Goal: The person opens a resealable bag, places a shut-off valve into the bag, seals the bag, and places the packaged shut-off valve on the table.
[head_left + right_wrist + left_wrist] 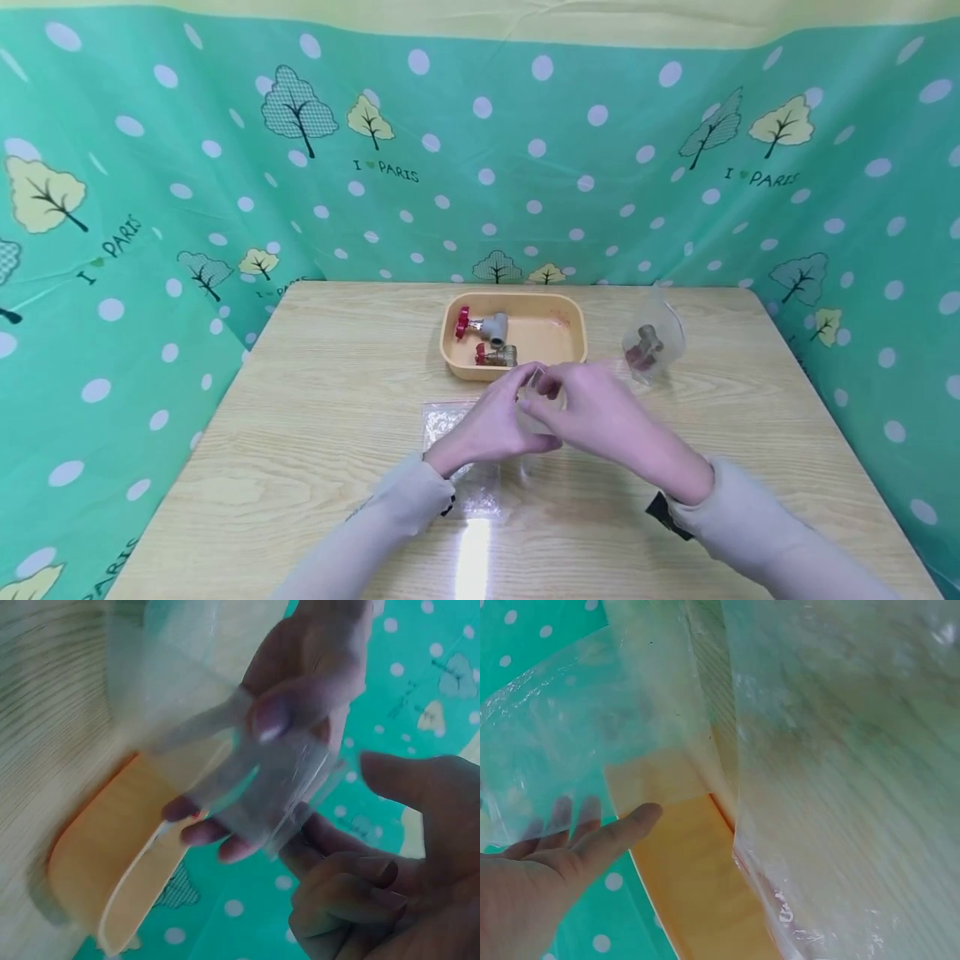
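Over the near edge of the tan tray, my left hand [487, 425] holds a clear plastic bag [169, 712] by its edge, thumb on one face and fingers behind it. My right hand [600, 412] is at the same edge. In the right wrist view its index finger touches the bag's corner, while the thumb stands apart and the other fingers bend loosely. The bag looks flat and see-through around the hands. In the left wrist view, the left thumb [626, 829] shows in front of the film, with the fingers seen through it.
The tan tray [558, 333] holds a grey valve [493, 327] and a brass valve [498, 357], both with red handles. To the right stands a clear bag [670, 329] with a red-handled valve inside. Flat clear bags [480, 500] lie under my left forearm. A patterned green cloth [510, 208] surrounds the table.
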`<state>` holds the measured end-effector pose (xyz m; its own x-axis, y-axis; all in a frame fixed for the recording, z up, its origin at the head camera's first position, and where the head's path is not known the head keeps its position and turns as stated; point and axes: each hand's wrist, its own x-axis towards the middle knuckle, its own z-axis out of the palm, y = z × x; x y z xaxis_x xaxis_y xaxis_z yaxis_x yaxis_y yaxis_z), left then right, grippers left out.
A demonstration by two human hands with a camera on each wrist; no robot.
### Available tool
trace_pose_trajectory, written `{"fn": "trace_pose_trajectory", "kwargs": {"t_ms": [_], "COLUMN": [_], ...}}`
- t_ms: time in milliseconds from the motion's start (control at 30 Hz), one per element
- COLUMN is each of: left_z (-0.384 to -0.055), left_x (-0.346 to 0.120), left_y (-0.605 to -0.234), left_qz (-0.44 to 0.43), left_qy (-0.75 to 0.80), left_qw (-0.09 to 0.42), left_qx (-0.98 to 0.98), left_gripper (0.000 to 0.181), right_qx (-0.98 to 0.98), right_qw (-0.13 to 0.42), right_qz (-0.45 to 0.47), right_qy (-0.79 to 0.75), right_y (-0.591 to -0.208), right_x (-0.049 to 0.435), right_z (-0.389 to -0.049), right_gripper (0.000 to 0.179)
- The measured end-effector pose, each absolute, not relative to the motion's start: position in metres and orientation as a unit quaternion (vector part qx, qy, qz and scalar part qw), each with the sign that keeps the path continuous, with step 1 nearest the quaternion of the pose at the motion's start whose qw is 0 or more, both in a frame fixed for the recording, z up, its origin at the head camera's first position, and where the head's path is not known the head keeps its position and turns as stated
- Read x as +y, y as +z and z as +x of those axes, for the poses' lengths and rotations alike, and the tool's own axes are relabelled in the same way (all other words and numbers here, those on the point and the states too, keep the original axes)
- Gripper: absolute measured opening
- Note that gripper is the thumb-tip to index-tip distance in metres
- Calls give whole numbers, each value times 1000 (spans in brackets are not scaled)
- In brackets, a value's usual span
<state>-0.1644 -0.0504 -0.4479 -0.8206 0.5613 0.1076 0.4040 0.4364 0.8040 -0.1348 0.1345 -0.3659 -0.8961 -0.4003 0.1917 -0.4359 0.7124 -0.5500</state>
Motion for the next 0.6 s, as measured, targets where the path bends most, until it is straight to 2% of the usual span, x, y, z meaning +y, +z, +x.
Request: {"fn": "trace_pose_trajectory", "kwargs": {"t_ms": [300,600], "left_z": [-167,-168], "left_x": [-51,-55], "left_y": [-448,-455], "left_qz": [295,288], "left_qy": [440,443], "left_qw": [67,81], "left_qx": [845,845], "left_gripper": [102,107], "right_qx": [-928,-905], "right_qw": [35,110], "right_qz": [283,349], "right_qy": [241,217], "right_y": [-371,-375], "right_x": [124,132], "right_z": [-129,-133], "right_gripper": [5,14]}}
